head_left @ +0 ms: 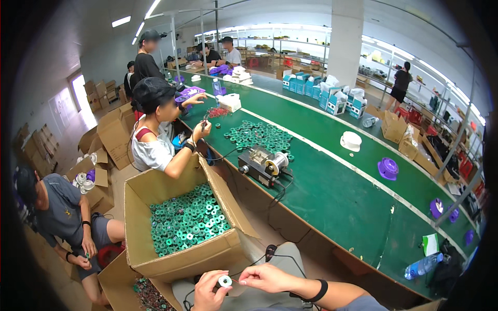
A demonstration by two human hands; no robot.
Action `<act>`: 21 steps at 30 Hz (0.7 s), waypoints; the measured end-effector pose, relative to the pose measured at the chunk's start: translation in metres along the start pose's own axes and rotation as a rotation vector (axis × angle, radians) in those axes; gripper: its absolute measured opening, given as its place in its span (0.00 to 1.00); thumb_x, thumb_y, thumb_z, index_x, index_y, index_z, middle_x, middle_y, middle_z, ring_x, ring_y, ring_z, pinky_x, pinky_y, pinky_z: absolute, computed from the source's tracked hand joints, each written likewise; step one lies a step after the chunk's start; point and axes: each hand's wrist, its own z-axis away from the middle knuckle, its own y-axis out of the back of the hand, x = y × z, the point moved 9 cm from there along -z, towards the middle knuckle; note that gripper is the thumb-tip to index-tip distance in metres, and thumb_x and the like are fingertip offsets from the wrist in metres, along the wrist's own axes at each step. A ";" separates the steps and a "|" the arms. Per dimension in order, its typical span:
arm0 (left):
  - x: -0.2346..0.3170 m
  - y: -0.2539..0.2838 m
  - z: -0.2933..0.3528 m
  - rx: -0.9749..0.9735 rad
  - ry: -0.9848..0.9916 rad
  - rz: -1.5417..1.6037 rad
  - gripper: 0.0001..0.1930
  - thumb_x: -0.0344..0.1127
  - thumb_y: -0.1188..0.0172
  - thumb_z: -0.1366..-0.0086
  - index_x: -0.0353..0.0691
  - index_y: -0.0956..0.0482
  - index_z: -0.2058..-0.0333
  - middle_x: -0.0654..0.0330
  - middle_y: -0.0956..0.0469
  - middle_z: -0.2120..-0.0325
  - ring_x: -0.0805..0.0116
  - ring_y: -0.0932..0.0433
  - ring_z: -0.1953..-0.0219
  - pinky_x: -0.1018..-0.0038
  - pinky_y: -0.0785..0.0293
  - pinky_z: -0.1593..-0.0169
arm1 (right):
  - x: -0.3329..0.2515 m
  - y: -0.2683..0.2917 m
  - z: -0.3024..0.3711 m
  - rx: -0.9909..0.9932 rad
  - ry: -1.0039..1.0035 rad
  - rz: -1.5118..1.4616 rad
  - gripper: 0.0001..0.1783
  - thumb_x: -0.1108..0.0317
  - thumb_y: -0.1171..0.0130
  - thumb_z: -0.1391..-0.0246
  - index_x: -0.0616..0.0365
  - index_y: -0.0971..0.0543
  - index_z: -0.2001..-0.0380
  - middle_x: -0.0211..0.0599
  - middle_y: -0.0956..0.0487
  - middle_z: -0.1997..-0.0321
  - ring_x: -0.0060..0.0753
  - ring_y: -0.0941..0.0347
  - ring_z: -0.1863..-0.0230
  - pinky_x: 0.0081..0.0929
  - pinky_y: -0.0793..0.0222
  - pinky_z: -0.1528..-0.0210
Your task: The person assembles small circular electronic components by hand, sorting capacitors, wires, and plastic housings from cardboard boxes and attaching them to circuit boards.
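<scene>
Low in front of me, above my lap, my left hand (207, 291) grips a small round part (224, 281) with a white face and a hole in its middle. My right hand (267, 278) is closed in a pinch on a thin red wire (235, 281) beside that part. Just beyond my hands stands a large open cardboard box (189, 262), filled with many green ring-shaped circuit boards (189, 220). A second carton (111, 282) at the lower left holds small parts and red wires.
A long green workbench (321, 207) runs along the right. On it are a wire-feeding soldering device (259, 168), a pile of green rings (259, 136), white and purple housings (388, 169) and a plastic bottle (423, 267). Co-workers sit left and ahead, one handling a tool.
</scene>
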 end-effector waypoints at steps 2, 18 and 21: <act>0.002 0.006 0.009 0.021 0.014 -0.005 0.12 0.27 0.37 0.41 0.34 0.19 0.57 0.49 0.19 0.58 0.50 0.20 0.55 0.65 0.24 0.50 | -0.003 -0.003 -0.004 -0.003 0.025 0.027 0.13 0.60 0.42 0.36 0.59 0.19 0.60 0.33 0.21 0.74 0.26 0.26 0.72 0.30 0.31 0.68; -0.021 0.046 0.042 0.162 0.138 0.031 0.13 0.31 0.35 0.43 0.32 0.18 0.60 0.51 0.17 0.62 0.56 0.18 0.59 0.67 0.23 0.53 | -0.034 -0.039 -0.037 -0.015 0.199 -0.115 0.12 0.63 0.47 0.36 0.59 0.21 0.69 0.37 0.22 0.75 0.27 0.27 0.73 0.30 0.29 0.66; -0.031 0.042 0.034 0.135 0.176 0.018 0.13 0.31 0.34 0.45 0.34 0.17 0.61 0.50 0.17 0.63 0.53 0.18 0.59 0.66 0.23 0.54 | -0.077 -0.035 -0.025 -0.063 0.165 -0.110 0.10 0.66 0.44 0.38 0.61 0.20 0.68 0.33 0.21 0.76 0.20 0.28 0.73 0.27 0.30 0.69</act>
